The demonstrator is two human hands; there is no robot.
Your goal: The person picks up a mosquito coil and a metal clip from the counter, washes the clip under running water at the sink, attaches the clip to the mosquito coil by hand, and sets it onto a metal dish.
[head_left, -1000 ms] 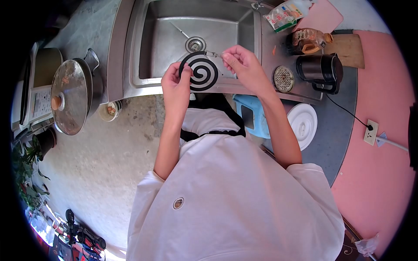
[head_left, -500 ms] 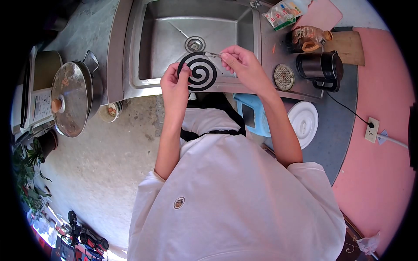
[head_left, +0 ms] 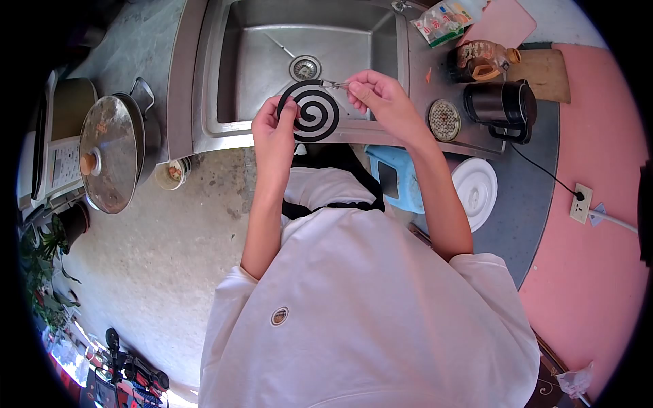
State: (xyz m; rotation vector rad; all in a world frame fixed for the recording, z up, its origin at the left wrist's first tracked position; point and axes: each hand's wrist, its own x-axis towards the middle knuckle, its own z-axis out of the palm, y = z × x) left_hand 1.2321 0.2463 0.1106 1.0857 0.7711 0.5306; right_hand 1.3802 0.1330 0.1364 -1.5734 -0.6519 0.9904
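Observation:
A black mosquito coil (head_left: pixel 312 119) is held up over the front edge of the steel sink (head_left: pixel 272 41). My left hand (head_left: pixel 275 129) pinches its left side between thumb and fingers. At the coil's outer end, near the top, my right hand (head_left: pixel 378 98) grips a small metal clip (head_left: pixel 333 85) that meets the coil's tip. The part of the clip inside my fingers is hidden. Right of my right hand, a round perforated tin (head_left: pixel 444 121) sits on the counter.
A black electric kettle (head_left: pixel 500 107), a brown bottle (head_left: pixel 476 61) and a plastic packet (head_left: pixel 441 24) stand at the right. At the left is a lidded pot (head_left: pixel 112 156). Below the counter are a blue stool (head_left: pixel 401 180) and a white lid (head_left: pixel 474 195).
Both hands and the coil stay almost in place. My right hand has shifted only slightly, with the clip still at the coil's outer end.

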